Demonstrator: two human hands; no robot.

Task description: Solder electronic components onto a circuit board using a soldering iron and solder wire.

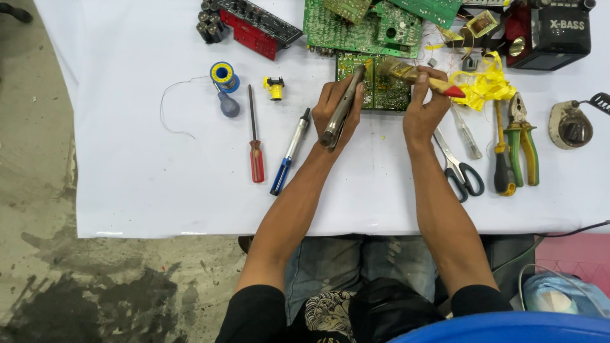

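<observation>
- A white sheet (159,190) covers a low work surface over a stained concrete floor (38,254); the person sits at its six o'clock edge, knees under the sheet.
- The left hand (335,108) is closed around a soldering iron (341,108), fingers wrapped tight on the handle, the metal end pointing towards twelve o'clock onto a small green circuit board (384,92).
- The right hand (424,105) grips a paintbrush (416,75) by its wooden handle, fingers clamped on it; the bristles lie over the board's twelve o'clock edge, and the red handle tip points to three o'clock.
- The small circuit board lies flat on the sheet between the two hands, just at six o'clock of a heap of larger green boards (362,25).
- At nine o'clock of the left hand lie a blue-handled tool (289,152) and a red-handled screwdriver (254,140), side by side, apart from each other.
- Further towards ten o'clock sit a solder spool (223,75) and a small yellow part (274,87).
- At three o'clock of the right hand lie scissors (460,168), green-handled pliers (522,136) and a tangle of yellow tape (486,82).
- A black and red radio (549,32) stands at one o'clock.
</observation>
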